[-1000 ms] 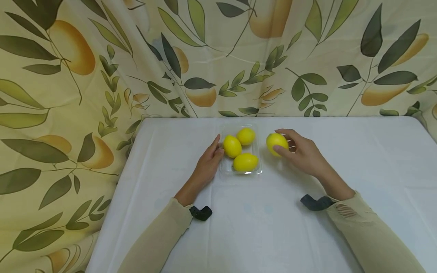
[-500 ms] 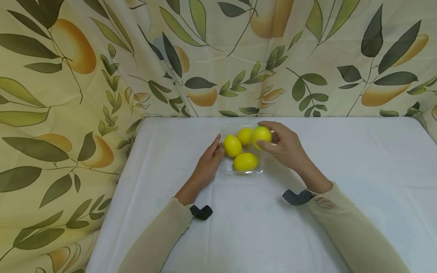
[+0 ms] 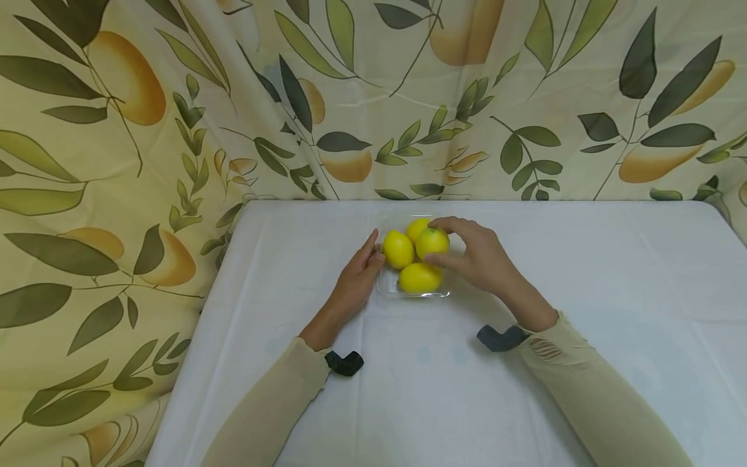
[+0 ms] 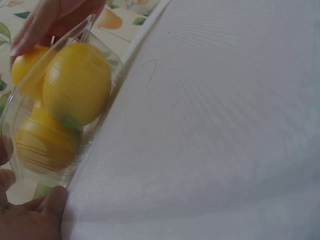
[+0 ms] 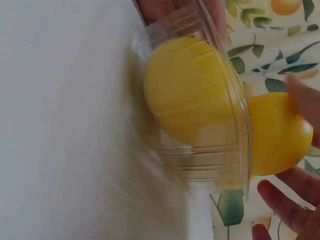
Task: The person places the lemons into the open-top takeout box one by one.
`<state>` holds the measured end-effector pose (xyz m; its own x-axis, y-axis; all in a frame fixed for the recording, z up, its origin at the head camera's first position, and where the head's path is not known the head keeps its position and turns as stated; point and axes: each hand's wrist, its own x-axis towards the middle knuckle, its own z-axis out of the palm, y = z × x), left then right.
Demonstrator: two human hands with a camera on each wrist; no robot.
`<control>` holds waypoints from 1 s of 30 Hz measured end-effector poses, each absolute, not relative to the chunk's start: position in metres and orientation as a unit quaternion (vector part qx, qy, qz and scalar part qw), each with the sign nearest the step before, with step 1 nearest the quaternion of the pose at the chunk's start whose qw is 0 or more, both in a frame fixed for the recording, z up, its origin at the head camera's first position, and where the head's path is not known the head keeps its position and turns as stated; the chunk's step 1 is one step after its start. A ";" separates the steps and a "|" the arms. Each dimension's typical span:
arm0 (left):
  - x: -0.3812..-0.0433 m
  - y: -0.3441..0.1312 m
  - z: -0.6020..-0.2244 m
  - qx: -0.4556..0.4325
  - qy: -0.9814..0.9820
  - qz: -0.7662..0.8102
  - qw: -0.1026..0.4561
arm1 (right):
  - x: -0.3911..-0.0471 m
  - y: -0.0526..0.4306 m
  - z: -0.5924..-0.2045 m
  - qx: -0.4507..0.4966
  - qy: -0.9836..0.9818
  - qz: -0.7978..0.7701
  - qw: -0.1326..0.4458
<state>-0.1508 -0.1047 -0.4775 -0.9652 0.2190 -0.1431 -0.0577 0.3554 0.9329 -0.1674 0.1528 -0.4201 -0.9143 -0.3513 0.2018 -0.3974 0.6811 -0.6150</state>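
Observation:
In the head view, a clear plastic container [image 3: 428,296] holds three yellow lemons: one at the left [image 3: 398,250], one at the back [image 3: 417,228], one in front [image 3: 420,277]. My right hand [image 3: 480,256] pinches another lemon [image 3: 432,242] between thumb and fingers, over the container's right side, partly covering the back lemon. The right wrist view shows this held lemon [image 5: 277,135] at the rim, with a second lemon [image 5: 190,90] behind the ribbed wall. My left hand [image 3: 353,279] rests its extended fingers against the container's left wall.
The container stands near the far edge of a table with a white cloth [image 3: 397,389]. Behind and to the left hangs a curtain [image 3: 350,130] printed with fruit and leaves. A dark device [image 3: 344,364] is worn on the left wrist, another [image 3: 500,338] on the right.
My right hand has carried its lemon leftward from beside the container to over its right side, then lowered it among the others. The left hand has stayed against the container.

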 end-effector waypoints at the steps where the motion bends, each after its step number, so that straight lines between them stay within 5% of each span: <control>1: -0.151 -0.105 -0.478 0.050 0.814 0.566 0.122 | -0.168 0.152 -0.420 0.206 -0.915 0.345 0.038; 8: -0.150 -0.106 -0.478 0.044 0.817 0.561 0.124 | -0.167 0.148 -0.423 0.211 -0.901 0.371 0.083; 30: -0.151 -0.106 -0.479 0.052 0.808 0.571 0.137 | -0.168 0.147 -0.437 0.198 -0.925 0.321 0.049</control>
<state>-0.1510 -0.1061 -0.4786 -0.9570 0.2405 -0.1621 -0.0726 0.3423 0.9368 -0.1681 0.1465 -0.4369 -0.9164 -0.3354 0.2185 -0.3986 0.7149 -0.5745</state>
